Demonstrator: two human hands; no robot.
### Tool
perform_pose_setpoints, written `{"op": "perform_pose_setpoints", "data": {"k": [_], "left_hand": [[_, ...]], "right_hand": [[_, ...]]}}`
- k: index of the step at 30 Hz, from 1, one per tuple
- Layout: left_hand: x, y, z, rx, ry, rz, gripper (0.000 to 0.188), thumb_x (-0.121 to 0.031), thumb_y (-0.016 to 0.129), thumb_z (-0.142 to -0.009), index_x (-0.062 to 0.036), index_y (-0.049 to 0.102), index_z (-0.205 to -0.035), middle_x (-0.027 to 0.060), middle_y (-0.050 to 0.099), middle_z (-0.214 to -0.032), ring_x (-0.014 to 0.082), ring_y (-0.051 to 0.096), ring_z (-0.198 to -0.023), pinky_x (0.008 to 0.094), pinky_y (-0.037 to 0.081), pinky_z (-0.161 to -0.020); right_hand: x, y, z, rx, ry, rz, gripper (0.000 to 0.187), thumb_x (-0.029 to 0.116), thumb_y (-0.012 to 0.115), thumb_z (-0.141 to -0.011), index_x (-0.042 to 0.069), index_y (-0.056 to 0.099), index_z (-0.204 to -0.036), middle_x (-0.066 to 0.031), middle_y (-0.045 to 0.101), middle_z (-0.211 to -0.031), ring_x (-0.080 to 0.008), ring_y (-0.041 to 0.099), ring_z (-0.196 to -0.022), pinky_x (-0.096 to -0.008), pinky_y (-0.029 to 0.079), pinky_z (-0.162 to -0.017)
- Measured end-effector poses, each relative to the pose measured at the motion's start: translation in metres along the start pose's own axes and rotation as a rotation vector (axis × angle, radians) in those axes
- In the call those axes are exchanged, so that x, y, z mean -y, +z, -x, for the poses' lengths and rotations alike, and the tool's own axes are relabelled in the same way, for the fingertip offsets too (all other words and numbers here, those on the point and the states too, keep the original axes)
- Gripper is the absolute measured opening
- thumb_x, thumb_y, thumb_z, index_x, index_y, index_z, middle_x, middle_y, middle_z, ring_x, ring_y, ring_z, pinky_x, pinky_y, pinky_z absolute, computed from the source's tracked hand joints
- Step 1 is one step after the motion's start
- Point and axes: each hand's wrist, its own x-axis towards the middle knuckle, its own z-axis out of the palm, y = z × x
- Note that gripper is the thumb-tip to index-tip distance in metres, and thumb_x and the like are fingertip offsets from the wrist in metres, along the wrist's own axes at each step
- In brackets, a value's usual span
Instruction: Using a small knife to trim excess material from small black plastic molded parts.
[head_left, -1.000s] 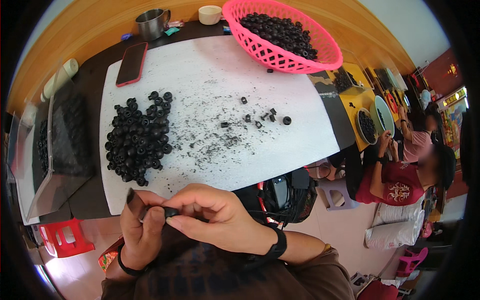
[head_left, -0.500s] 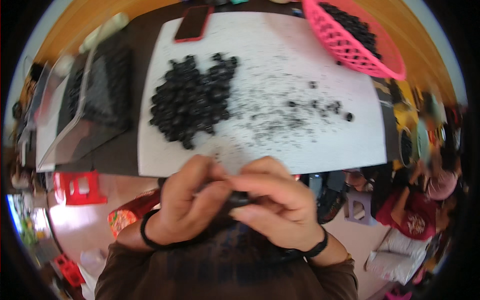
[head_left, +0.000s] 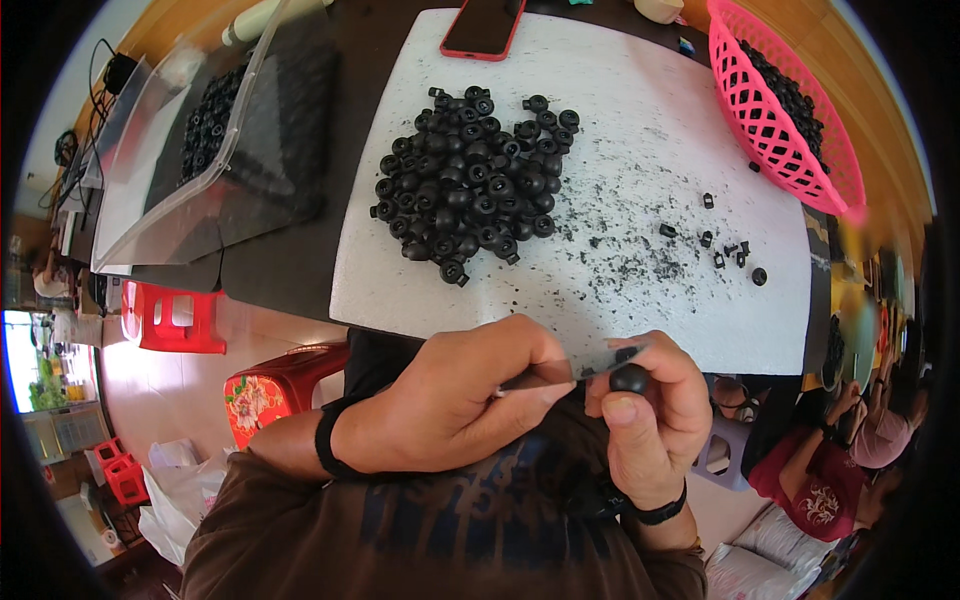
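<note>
My left hand (head_left: 460,395) is closed on a thin grey blade (head_left: 594,363), which sticks out past the fingertips toward the right. Its far end meets a round black cord lock (head_left: 628,379) pinched between the thumb and fingers of my right hand (head_left: 655,420). Both hands are just over the near edge of a white foam sheet (head_left: 400,300), in front of my body. A heap of similar black cord locks (head_left: 460,185) lies on the sheet's left half. Black crumbs (head_left: 640,262) are scattered right of the heap, with a few small black pieces (head_left: 706,239) beyond them.
At the far right stands a pink basket (head_left: 775,150) of small black parts. A phone in a red case (head_left: 483,28) lies at the sheet's far edge. Left is a clear plastic bin (head_left: 190,225) holding black parts. Red stools (head_left: 175,318) stand below; people sit at right.
My hands have moved apart, and the blade now shows between them. The right hand has turned, bringing the cord lock into plain view. The whole view has shifted, with the table appearing further right.
</note>
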Motion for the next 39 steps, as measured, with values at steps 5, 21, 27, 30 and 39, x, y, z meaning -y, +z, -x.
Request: {"op": "perform_pose_setpoints", "data": {"k": [5, 21, 27, 30, 39], "left_hand": [[0.001, 0.003, -0.002, 0.053, -0.012, -0.089, 0.005, 0.0, 0.059, -0.081, -0.001, 0.055, -0.084, 0.0096, 0.058, -0.071, 0.0196, 0.058, -0.062, 0.0277, 0.044, -0.055], [-0.003, 0.013, -0.008, 0.06, 0.175, -0.37, 0.016, -0.01, 0.069, -0.075, -0.0058, 0.055, -0.08, 0.0075, 0.054, -0.066, 0.0263, 0.057, -0.055, 0.0345, 0.043, -0.047], [-0.002, 0.014, -0.007, 0.081, 0.187, -0.397, 0.019, -0.012, 0.07, -0.075, -0.006, 0.054, -0.082, 0.0073, 0.055, -0.067, 0.0258, 0.058, -0.056, 0.0338, 0.044, -0.047], [-0.002, 0.016, -0.007, 0.069, 0.203, -0.444, 0.021, -0.014, 0.071, -0.074, -0.0057, 0.054, -0.082, 0.007, 0.055, -0.067, 0.025, 0.058, -0.056, 0.0329, 0.044, -0.046], [-0.002, 0.015, -0.003, 0.105, 0.198, -0.466, 0.023, -0.015, 0.072, -0.073, -0.0048, 0.052, -0.081, 0.0074, 0.055, -0.067, 0.0245, 0.059, -0.055, 0.0331, 0.046, -0.046]], "right_hand": [[0.001, 0.005, 0.004, -0.11, 0.068, -0.169, 0.032, -0.004, 0.06, -0.082, -0.003, 0.047, -0.112, -0.0112, 0.053, -0.097, -0.0107, 0.051, -0.083, -0.0224, 0.042, -0.077], [-0.005, -0.005, 0.011, -0.092, -0.015, -0.144, 0.032, 0.0, 0.071, -0.075, 0.002, 0.049, -0.097, -0.0124, 0.056, -0.094, -0.0142, 0.055, -0.082, -0.0242, 0.045, -0.073], [0.002, 0.005, 0.011, -0.254, 0.073, -0.025, 0.034, 0.013, 0.075, -0.073, 0.002, 0.047, -0.086, -0.0123, 0.056, -0.078, -0.0174, 0.056, -0.07, -0.0261, 0.045, -0.067], [0.005, 0.007, 0.014, -0.285, 0.099, -0.023, 0.035, 0.015, 0.076, -0.073, 0.002, 0.047, -0.087, -0.0123, 0.056, -0.078, -0.0177, 0.056, -0.07, -0.0267, 0.045, -0.067], [0.003, 0.002, 0.015, -0.107, -0.057, -0.066, 0.031, 0.0, 0.071, -0.075, 0.001, 0.049, -0.096, -0.014, 0.059, -0.09, -0.0157, 0.057, -0.079, -0.025, 0.045, -0.07]]}}
